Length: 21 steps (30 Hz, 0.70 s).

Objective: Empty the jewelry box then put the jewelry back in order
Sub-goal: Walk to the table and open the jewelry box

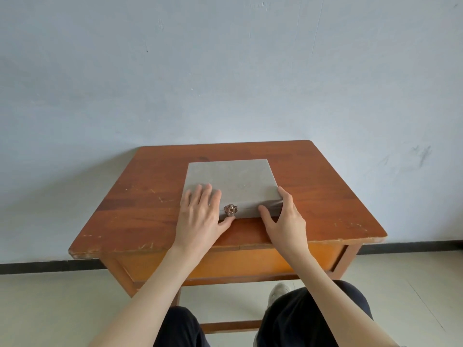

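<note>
A flat grey jewelry box (pixel 233 180) lies closed in the middle of the wooden table (pixel 140 196). A small bronze clasp (pixel 230 210) sits on its front edge. My left hand (pixel 200 214) rests flat on the lid's near left corner, fingers straight, with the thumb just under the clasp. My right hand (pixel 283 216) holds the near right corner: the thumb presses the front wall and the fingers wrap the right side. No jewelry is visible; the box hides its contents.
The table's worn front edge (pixel 225 246) runs just in front of my hands. A pale wall (pixel 225 71) stands right behind the table. Below are my knees (pixel 313 314) and a tiled floor (pixel 50 309).
</note>
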Motion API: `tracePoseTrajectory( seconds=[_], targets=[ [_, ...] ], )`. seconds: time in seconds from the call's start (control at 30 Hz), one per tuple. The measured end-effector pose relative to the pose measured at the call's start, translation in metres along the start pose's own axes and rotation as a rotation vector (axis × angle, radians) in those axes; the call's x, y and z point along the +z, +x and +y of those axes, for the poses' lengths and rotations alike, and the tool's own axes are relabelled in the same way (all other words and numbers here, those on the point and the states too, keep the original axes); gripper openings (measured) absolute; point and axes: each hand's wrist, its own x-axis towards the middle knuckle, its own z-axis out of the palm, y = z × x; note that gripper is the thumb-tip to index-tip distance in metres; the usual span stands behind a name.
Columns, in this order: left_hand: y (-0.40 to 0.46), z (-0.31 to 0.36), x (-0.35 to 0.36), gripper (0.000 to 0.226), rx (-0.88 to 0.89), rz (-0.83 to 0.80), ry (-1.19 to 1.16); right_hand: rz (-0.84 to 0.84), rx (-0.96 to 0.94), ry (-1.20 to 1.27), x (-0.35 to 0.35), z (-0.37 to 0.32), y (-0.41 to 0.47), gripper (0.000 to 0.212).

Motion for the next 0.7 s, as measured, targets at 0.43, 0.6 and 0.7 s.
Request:
tracePoseTrajectory(
  seconds=[0.43, 0.6, 0.7],
  targets=[
    [0.004, -0.023, -0.020, 0.055, -0.104, 0.008, -0.299, 0.014, 0.049, -0.001, 0.001, 0.000, 0.000, 0.059],
    [-0.007, -0.027, -0.016, 0.089, -0.627, -0.132, -0.753, 0.019, 0.046, 0.020, -0.001, 0.001, -0.001, 0.053],
    [-0.007, -0.026, -0.016, 0.073, -0.658, -0.135, -0.832, 0.032, 0.032, 0.021, -0.002, 0.001, -0.002, 0.051]
  ],
)
